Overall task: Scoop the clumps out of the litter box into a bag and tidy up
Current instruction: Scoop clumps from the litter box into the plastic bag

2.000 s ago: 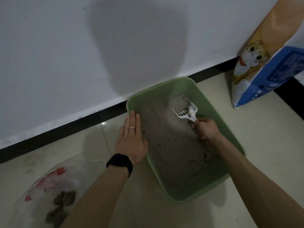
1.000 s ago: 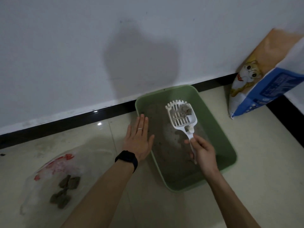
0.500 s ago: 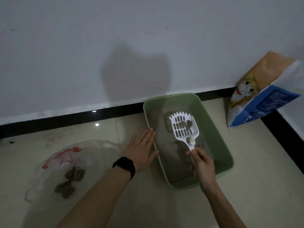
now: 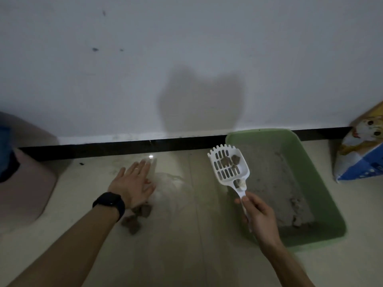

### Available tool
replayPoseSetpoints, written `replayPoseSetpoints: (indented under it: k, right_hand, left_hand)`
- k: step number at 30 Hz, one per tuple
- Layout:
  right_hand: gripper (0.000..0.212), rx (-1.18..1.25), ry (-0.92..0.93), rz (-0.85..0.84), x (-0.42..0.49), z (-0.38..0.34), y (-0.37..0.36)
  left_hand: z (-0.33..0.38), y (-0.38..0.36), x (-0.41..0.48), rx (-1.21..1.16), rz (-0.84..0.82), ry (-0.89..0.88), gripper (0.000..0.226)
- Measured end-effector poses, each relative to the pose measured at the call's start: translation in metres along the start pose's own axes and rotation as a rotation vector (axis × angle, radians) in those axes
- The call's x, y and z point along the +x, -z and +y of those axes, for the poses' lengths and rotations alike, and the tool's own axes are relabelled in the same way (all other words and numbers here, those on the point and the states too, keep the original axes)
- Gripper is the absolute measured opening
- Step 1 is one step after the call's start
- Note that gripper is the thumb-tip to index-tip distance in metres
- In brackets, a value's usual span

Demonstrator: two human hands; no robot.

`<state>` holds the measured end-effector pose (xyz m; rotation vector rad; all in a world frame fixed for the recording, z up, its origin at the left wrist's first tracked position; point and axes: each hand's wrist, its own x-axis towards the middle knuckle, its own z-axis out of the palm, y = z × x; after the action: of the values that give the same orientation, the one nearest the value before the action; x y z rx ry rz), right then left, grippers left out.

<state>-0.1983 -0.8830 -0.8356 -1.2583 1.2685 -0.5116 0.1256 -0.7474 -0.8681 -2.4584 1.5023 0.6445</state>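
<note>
White plastic scoop [image 4: 228,167]; glossy tile floor [image 4: 186,255].

The tiled floor [image 4: 176,255] bears the green litter box [image 4: 323,204], clear bag [image 4: 172,189] and litter sack [image 4: 360,162].

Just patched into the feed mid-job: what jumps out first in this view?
The white slotted scoop, held by its handle in the right hand, is raised over the left edge of the green litter box with dark clumps in it. To the left, the left hand lies open over a clear plastic bag on the floor, with more clumps beside the wrist.
</note>
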Motion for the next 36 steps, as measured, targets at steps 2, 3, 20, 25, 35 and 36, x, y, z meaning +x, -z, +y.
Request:
replayPoseSetpoints:
  k: [2,3,20,25,35,36]
  right_hand:
    - [0.017,-0.040,0.017,-0.016,-0.004,0.000,-0.019]
    - [0.017,-0.055,0.033,-0.027,-0.006,0.001,-0.028]
    - [0.030,-0.932,0.381,-0.381,-0.034,0.042,-0.136]
    - [0.033,-1.112,0.653,-0.284,-0.032,0.041,-0.135]
    - [0.030,-0.966,0.556,-0.259,-0.032,0.032,-0.123]
    - [0.029,-0.889,0.514,-0.253,-0.032,0.028,-0.121]
  left_hand:
    - [-0.028,-0.011,-0.013,-0.016,-0.031,0.053,0.084]
    - [-0.040,-0.016,-0.020,-0.027,-0.048,0.074,0.089]
    - [-0.092,-0.049,-0.048,-0.120,-0.066,0.166,0.098]
    - [-0.086,-0.054,-0.051,-0.066,-0.032,0.072,0.096]
    - [-0.078,-0.048,-0.047,-0.031,-0.026,0.053,0.089]
    - [-0.074,-0.045,-0.045,-0.024,-0.021,0.044,0.086]
